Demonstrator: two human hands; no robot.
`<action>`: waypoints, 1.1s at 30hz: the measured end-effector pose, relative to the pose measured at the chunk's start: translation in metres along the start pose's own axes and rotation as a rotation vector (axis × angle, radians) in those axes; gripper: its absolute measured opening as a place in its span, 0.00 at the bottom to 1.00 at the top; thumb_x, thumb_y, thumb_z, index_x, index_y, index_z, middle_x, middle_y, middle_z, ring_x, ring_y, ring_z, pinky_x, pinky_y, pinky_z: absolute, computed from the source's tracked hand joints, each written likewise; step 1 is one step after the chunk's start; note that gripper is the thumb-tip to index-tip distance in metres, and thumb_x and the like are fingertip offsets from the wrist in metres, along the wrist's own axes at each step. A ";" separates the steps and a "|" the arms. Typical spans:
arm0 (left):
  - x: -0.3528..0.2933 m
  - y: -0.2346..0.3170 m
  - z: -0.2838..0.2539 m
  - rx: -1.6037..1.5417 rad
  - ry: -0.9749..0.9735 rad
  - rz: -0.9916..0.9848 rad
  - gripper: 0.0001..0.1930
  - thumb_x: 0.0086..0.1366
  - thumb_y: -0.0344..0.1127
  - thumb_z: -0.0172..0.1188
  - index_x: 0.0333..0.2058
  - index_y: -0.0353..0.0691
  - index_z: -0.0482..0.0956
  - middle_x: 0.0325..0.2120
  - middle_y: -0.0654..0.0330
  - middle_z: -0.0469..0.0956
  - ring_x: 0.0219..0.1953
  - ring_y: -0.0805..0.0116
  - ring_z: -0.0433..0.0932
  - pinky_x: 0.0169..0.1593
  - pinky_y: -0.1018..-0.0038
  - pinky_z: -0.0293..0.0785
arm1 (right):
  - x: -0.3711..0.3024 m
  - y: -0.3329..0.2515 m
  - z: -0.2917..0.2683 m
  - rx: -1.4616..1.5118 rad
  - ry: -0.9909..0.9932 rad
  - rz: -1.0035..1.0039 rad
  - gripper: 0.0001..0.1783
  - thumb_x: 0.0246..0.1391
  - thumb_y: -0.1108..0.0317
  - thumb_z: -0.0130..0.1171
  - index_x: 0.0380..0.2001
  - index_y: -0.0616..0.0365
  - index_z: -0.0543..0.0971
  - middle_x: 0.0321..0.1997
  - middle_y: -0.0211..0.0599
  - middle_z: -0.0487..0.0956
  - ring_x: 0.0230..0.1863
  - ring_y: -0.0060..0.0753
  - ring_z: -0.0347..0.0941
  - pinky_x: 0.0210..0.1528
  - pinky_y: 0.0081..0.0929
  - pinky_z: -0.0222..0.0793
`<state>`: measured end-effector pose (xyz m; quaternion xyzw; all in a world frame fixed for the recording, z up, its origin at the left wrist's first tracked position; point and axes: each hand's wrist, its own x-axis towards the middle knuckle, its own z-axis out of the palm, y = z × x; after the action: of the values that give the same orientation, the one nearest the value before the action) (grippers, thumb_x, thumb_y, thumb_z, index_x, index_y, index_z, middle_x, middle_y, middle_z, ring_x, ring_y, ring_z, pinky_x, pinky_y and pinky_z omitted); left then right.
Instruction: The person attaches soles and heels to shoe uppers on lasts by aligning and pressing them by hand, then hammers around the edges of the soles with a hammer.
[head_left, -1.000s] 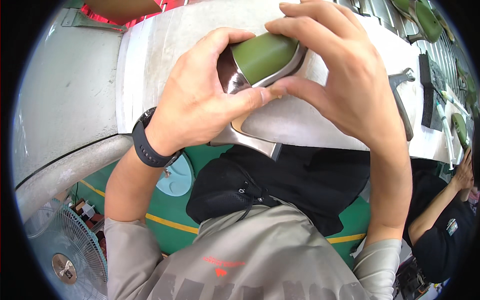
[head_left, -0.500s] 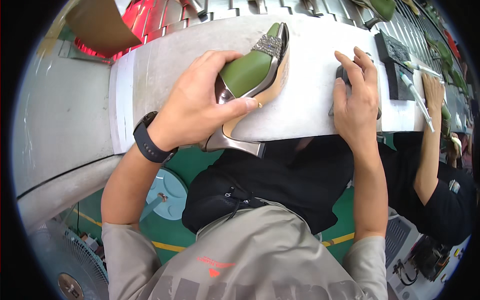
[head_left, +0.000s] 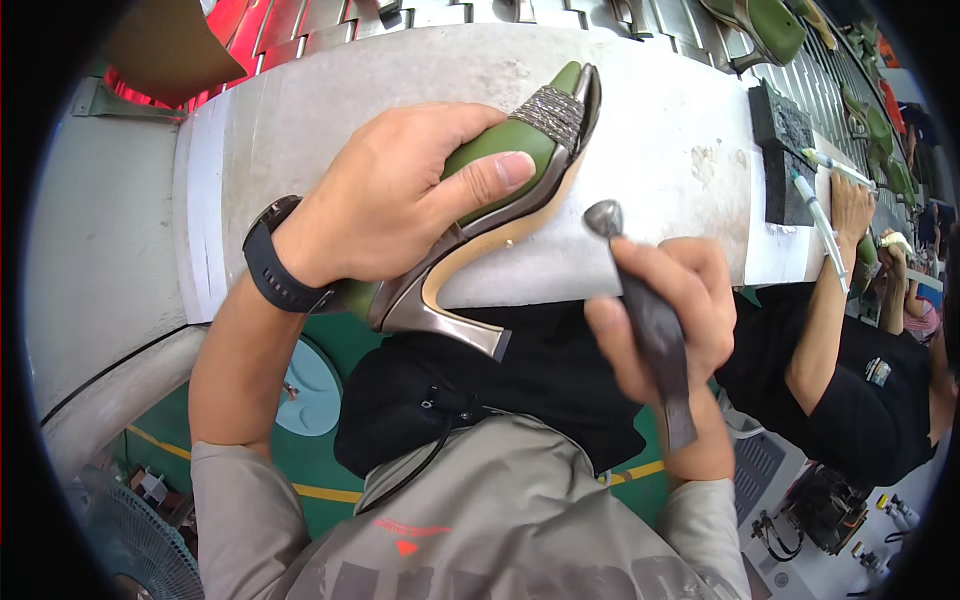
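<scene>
My left hand point(head_left: 395, 195) is wrapped round a green high-heeled shoe point(head_left: 530, 143), fingers over the upper and thumb along its side. The shoe lies tilted on its side above the worktable, toe pointing away and to the right. A glittery grey band point(head_left: 553, 116) crosses the toe. Its tan sole faces right, and the metallic heel point(head_left: 440, 320) hangs past the table's near edge. In my right hand point(head_left: 700, 300) is a hammer with a dark handle point(head_left: 655, 325) and a rounded metal head point(head_left: 604, 218). The head is near the sole, apart from it.
The pale worktable point(head_left: 330, 110) has a slatted metal conveyor point(head_left: 430, 14) behind it, carrying more shoes point(head_left: 765, 30). At right are a black block point(head_left: 785, 150), syringe-like tubes point(head_left: 820, 225) and a co-worker's arm point(head_left: 825, 300). A fan point(head_left: 140, 530) stands at lower left.
My right hand has picked up the hammer from the table and brought it left and nearer to me. The shoe has turned, showing more sole, and its heel has moved slightly nearer.
</scene>
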<state>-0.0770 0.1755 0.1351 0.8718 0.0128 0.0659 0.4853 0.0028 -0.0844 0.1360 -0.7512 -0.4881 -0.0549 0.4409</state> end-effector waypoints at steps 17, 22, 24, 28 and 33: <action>0.002 -0.002 0.003 0.142 -0.021 0.074 0.22 0.69 0.41 0.64 0.51 0.27 0.78 0.37 0.44 0.80 0.39 0.44 0.79 0.45 0.60 0.74 | 0.010 -0.028 0.034 0.001 -0.021 -0.051 0.19 0.43 0.74 0.73 0.41 0.68 0.83 0.47 0.56 0.84 0.48 0.55 0.83 0.53 0.42 0.83; 0.001 -0.001 0.001 0.165 -0.011 0.097 0.22 0.69 0.42 0.64 0.50 0.27 0.79 0.37 0.44 0.81 0.40 0.44 0.79 0.45 0.59 0.75 | 0.005 -0.045 0.051 0.098 0.016 0.057 0.21 0.40 0.75 0.75 0.41 0.68 0.83 0.47 0.55 0.85 0.46 0.53 0.83 0.52 0.40 0.83; 0.000 0.000 0.001 0.167 -0.017 0.099 0.21 0.69 0.42 0.64 0.50 0.27 0.79 0.38 0.44 0.81 0.40 0.43 0.80 0.45 0.59 0.75 | 0.006 -0.051 0.057 0.203 0.016 0.117 0.23 0.37 0.77 0.76 0.42 0.67 0.84 0.46 0.53 0.85 0.44 0.50 0.83 0.50 0.38 0.82; 0.000 0.000 0.006 0.133 0.042 0.081 0.18 0.69 0.45 0.63 0.43 0.32 0.82 0.33 0.45 0.82 0.37 0.42 0.80 0.41 0.56 0.75 | 0.010 -0.061 0.062 0.399 -0.056 0.146 0.19 0.47 0.77 0.70 0.44 0.72 0.82 0.46 0.60 0.84 0.49 0.52 0.83 0.54 0.40 0.79; 0.002 -0.001 0.000 -0.038 -0.052 -0.108 0.20 0.77 0.45 0.55 0.48 0.30 0.82 0.30 0.49 0.82 0.31 0.60 0.79 0.40 0.68 0.76 | 0.012 -0.049 0.059 0.419 -0.012 0.066 0.20 0.40 0.76 0.74 0.41 0.65 0.84 0.42 0.50 0.86 0.45 0.49 0.85 0.47 0.35 0.81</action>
<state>-0.0752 0.1761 0.1339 0.8620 0.0460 0.0173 0.5046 -0.0492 -0.0274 0.1364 -0.6591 -0.4664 0.0669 0.5862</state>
